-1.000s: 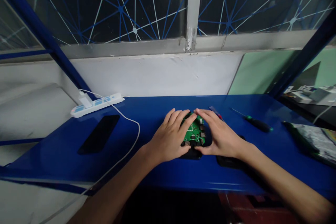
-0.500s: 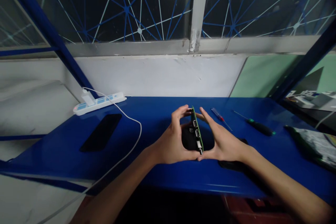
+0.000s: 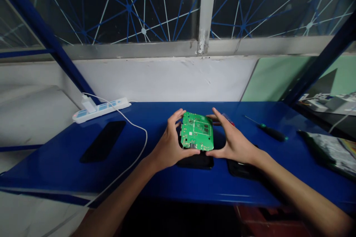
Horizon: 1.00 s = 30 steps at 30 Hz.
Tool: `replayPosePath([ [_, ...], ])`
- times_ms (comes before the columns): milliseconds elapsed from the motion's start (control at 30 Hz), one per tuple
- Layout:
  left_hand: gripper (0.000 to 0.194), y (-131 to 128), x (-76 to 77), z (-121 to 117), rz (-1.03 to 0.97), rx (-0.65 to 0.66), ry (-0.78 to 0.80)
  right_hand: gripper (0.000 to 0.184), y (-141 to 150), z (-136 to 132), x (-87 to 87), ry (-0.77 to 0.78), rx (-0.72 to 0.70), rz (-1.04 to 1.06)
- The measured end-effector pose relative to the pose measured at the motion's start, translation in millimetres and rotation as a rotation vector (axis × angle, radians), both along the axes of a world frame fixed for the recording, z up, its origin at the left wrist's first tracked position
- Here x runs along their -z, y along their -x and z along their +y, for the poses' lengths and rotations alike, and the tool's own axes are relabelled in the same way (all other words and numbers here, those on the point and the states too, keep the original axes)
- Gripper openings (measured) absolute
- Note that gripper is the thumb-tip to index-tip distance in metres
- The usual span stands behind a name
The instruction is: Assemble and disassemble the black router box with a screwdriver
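Clamping left hand [image 3: 169, 146] and right hand [image 3: 237, 145] on a squarish green circuit board [image 3: 198, 133], centre frame, I'm wisely favouring its edges.

**Far face of the green circuit board [image 3: 197, 131] hidden**

The board's fine markings are too small to read. The board and the left hand [image 3: 167, 148] cover part of a black shell [image 3: 196, 162]. The right hand [image 3: 233, 142] and wrist hide much of another black object [image 3: 240, 169] and part of a clear-and-red screwdriver [image 3: 228, 119]. The right edge crops a packet [image 3: 330, 148], its print illegible; the bottom edge cuts off the white cable [image 3: 143, 150].
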<state>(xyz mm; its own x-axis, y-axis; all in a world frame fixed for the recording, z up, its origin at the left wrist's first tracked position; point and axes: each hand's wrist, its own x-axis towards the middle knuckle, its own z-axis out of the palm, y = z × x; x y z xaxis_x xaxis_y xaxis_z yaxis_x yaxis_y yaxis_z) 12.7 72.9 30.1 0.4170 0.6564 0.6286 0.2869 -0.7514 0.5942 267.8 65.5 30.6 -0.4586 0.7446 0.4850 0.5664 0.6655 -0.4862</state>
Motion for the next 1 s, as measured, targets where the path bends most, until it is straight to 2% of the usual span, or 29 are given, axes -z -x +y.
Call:
replayPosePath([
  [233, 0.119, 17.8, -1.6, -8.6, 0.230, -0.096, -0.038, 0.129, 0.4, -1.4, -4.1, -0.044, -0.029, -0.076],
  [367, 0.116, 17.8, -4.1, -10.2, 0.315, -0.085, -0.085, 0.127, 0.1, -1.7, -3.5, -0.057, -0.054, -0.090],
  [600, 0.112, 17.0, 0.6, -9.5, 0.317, -0.097, -0.082, 0.126, -0.2, -4.1, -3.3, -0.041, -0.054, -0.096],
  [833, 0.114, 20.8, -4.5, -8.4, 0.325, -0.103, -0.081, 0.126, 0.4, -4.2, -3.8, -0.026, -0.056, -0.065],
  [1000, 0.113, 19.6, -2.3, -7.1, 0.317, -0.096, -0.093, 0.129, 0.2, -4.1, -4.2, -0.027, -0.046, -0.080],
])
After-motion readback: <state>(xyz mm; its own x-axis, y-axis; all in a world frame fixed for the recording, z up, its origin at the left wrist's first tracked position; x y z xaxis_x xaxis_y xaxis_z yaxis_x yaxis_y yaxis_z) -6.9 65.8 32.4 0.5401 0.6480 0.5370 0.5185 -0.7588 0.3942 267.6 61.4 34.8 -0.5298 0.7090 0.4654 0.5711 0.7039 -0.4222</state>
